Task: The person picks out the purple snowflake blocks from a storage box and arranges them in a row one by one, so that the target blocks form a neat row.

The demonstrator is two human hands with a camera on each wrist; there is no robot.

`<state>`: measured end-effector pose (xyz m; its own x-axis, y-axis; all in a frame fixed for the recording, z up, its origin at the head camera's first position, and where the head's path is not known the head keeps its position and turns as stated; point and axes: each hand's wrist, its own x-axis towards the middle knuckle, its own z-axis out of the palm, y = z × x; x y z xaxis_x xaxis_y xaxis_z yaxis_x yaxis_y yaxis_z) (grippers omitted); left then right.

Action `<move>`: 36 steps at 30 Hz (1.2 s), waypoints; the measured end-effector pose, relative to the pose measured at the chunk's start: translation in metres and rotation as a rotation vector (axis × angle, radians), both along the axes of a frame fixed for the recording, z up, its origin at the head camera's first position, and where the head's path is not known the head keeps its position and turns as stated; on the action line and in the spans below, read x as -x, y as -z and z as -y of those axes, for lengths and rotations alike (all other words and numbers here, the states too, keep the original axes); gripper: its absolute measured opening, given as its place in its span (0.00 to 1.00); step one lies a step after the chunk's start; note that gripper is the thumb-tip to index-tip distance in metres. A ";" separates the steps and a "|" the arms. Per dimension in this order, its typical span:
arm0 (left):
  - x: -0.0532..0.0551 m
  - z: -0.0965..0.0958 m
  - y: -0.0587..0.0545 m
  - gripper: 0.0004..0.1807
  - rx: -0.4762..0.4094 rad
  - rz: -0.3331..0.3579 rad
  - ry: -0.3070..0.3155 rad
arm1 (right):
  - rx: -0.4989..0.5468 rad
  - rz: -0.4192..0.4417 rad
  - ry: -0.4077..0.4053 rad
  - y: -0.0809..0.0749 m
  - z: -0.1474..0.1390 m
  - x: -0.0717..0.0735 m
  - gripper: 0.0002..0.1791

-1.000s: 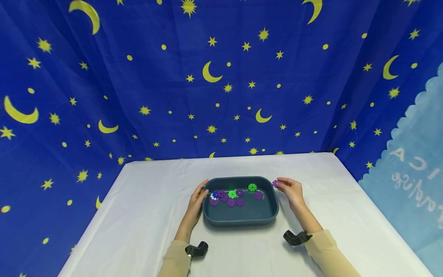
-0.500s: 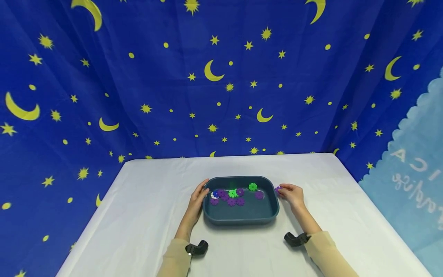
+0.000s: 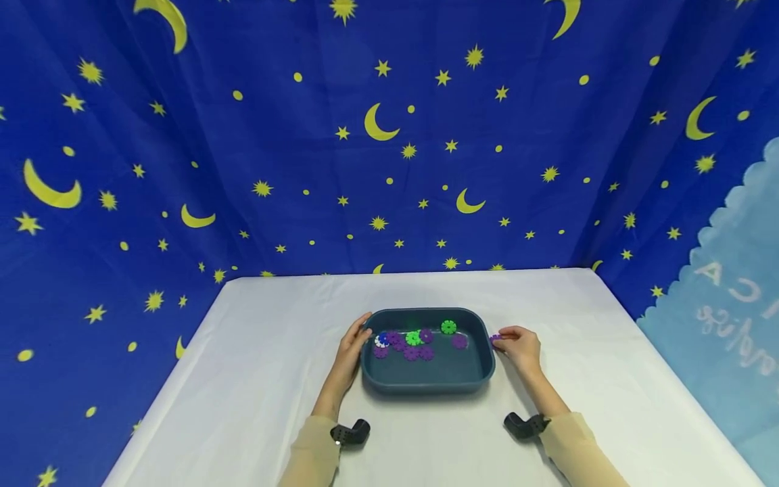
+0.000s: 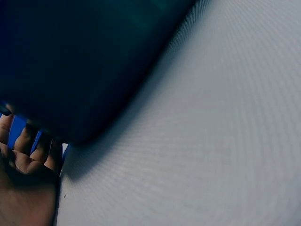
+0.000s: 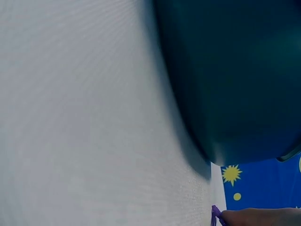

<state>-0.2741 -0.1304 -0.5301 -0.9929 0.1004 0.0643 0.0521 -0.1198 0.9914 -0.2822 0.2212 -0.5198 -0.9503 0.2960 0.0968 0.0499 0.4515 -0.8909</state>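
Observation:
A dark teal tray (image 3: 452,368) stands on the white-covered table, holding several notched snowflake discs. My left hand (image 3: 349,352) grips its left end, the thumb over the rim; in the left wrist view the fingers (image 4: 41,153) bend against the outer wall. Just outside the right end, my right hand (image 3: 521,346) pinches a purple snowflake disc (image 3: 495,337) between thumb and fingers, low by the table. The right wrist view catches only that disc's edge (image 5: 215,214) and a fingertip. Inside lie a green disc (image 3: 448,327) and a lone purple disc (image 3: 459,341) toward the right.
Purple discs (image 3: 412,353) bunch left of the tray's middle, with a bright green disc (image 3: 413,338) and a white disc (image 3: 380,342) beside a blue one. A starry blue curtain (image 3: 341,162) hangs behind the table (image 3: 274,352). Light blue cloth (image 3: 724,284) hangs at right.
My right hand has lowered with the purple disc from beside the tray's far right corner to beside its right wall. The left hand keeps its grip; the whole view has shifted slightly.

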 end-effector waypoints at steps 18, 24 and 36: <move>0.008 -0.002 0.006 0.27 0.019 -0.011 -0.005 | -0.035 -0.066 0.075 0.001 0.000 -0.001 0.15; 0.007 0.000 0.005 0.27 0.020 0.000 -0.025 | 0.091 -0.113 0.155 -0.009 0.008 -0.001 0.13; 0.005 -0.001 0.006 0.26 -0.027 0.020 -0.007 | 0.468 -0.172 0.082 -0.059 0.048 -0.011 0.11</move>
<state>-0.2793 -0.1299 -0.5359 -0.9946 0.0924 0.0469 0.0330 -0.1459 0.9887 -0.2710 0.1736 -0.4611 -0.9040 0.4180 0.0893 -0.0973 0.0023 -0.9953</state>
